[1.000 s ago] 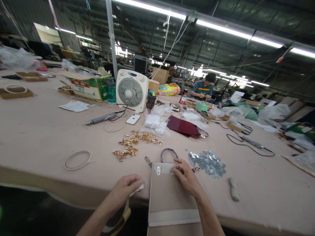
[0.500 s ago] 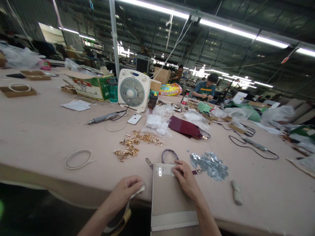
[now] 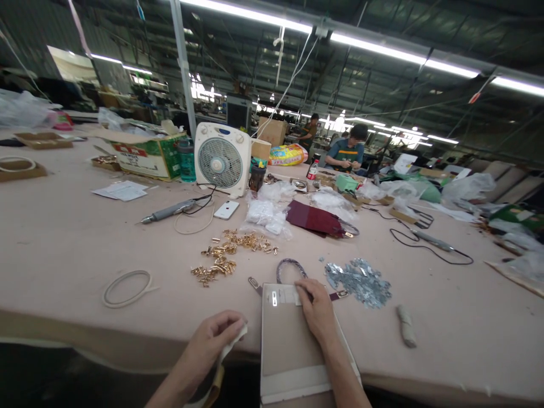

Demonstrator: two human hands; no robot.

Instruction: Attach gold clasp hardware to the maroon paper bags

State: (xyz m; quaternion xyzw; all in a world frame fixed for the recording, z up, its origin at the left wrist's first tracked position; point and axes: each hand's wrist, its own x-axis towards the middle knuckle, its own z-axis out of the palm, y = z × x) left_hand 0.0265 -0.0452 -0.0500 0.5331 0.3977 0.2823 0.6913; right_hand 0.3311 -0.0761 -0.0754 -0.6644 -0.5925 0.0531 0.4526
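Observation:
A flat beige bag panel (image 3: 291,345) with a pale band along its near end lies at the table's front edge. My right hand (image 3: 317,309) rests on its far end, fingertips on a white paper strip (image 3: 285,295). Whether they grip the strip, I cannot tell. Just beyond the panel lies a braided purple handle loop (image 3: 291,267), with a metal-tipped strap tab (image 3: 255,286) to its left. My left hand (image 3: 210,343) pinches a pale thin strip (image 3: 233,342) at the table edge, and a tan strap (image 3: 216,385) hangs below it.
Loose gold metal fittings (image 3: 223,255) and silver foil scraps (image 3: 359,282) lie on the pink-beige table (image 3: 63,238), with a tape ring (image 3: 126,289) nearby. Farther off are a burgundy leather piece (image 3: 313,219), plastic bags, a white fan (image 3: 221,158), and a seated co-worker (image 3: 348,150).
The whole view has swung slightly, with the table shifting left. My left hand's pale strip now hangs at a steeper angle, and my right hand remains at the panel's far end.

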